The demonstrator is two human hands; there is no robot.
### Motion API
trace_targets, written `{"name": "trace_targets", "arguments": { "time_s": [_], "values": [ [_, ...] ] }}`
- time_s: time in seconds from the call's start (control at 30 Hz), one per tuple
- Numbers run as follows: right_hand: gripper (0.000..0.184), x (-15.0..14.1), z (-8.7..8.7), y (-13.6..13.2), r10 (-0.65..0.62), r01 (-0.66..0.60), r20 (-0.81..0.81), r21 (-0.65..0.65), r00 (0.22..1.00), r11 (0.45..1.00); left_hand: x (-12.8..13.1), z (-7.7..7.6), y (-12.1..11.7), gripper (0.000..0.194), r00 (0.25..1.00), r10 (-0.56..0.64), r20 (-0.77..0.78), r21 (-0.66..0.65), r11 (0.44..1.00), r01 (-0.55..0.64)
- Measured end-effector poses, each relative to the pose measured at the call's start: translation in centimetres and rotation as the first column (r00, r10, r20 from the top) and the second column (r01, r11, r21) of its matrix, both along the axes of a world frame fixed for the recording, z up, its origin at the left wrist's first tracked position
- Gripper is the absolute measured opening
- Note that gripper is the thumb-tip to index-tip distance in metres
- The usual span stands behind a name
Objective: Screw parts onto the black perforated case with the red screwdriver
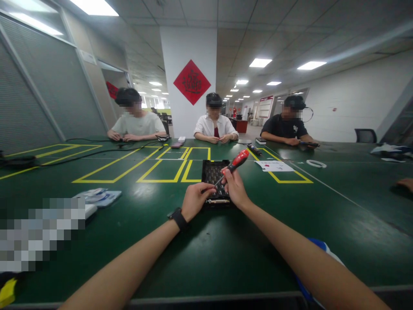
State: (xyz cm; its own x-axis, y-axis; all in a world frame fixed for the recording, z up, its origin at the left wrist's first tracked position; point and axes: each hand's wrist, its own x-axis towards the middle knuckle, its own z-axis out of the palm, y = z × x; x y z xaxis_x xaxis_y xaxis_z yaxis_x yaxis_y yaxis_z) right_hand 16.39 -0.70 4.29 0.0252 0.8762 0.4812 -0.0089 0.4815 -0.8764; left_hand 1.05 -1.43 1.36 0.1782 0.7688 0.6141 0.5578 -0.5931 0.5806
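Note:
A screwdriver (238,161) with a red and black handle slants down to the left over an open black case (205,170). My right hand (237,187) is closed around it where handle and shaft meet. At the lower end of the shaft, my left hand (195,200) is closed in a pinch on the tip; whether a separate bit sits between these fingers is too small to tell. Rows of small metallic pieces lie in the case under both hands. A pale, slim piece (217,201) lies along the case's near edge. A black watch is on my left wrist.
Yellow tape outlines (112,180) mark the green table (155,245). Left are flat packets (103,197) and a blurred-out object; right, a printed sheet (275,166) and a white ring (316,163). A blue-white item (318,245) lies under my right forearm. Three people sit opposite.

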Motion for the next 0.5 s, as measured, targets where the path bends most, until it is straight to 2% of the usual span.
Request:
{"name": "trace_targets", "arguments": {
  "time_s": [0.1, 0.17, 0.37, 0.5],
  "values": [
    [0.037, -0.4, -0.2, 0.0, 0.214, -0.213, -0.042, 0.02, 0.976, 0.977, 0.0, -0.1, 0.0, 0.026, 0.997, -0.078, 0.009, -0.047, 0.996, 0.078],
    [0.039, -0.5, -0.3, 0.1, 0.287, -0.288, -0.072, -0.007, 0.955, 0.958, 0.0, 0.0, -0.2, 0.027, 0.993, -0.116, -0.006, -0.077, 0.99, 0.115],
    [0.037, -0.4, -0.9, 0.7, 0.229, -0.235, -0.159, -0.018, 0.96, 0.972, 0.2, 0.0, -0.1, 0.023, 0.997, -0.069, 0.034, -0.037, 0.997, 0.07],
    [0.036, -0.4, -1.4, 0.8, 0.203, -0.206, -0.186, 0.002, 0.961, 0.979, 0.4, -0.5, 0.3, 0.025, 0.993, -0.088, 0.074, -0.124, 0.988, 0.097]
  ]
}}
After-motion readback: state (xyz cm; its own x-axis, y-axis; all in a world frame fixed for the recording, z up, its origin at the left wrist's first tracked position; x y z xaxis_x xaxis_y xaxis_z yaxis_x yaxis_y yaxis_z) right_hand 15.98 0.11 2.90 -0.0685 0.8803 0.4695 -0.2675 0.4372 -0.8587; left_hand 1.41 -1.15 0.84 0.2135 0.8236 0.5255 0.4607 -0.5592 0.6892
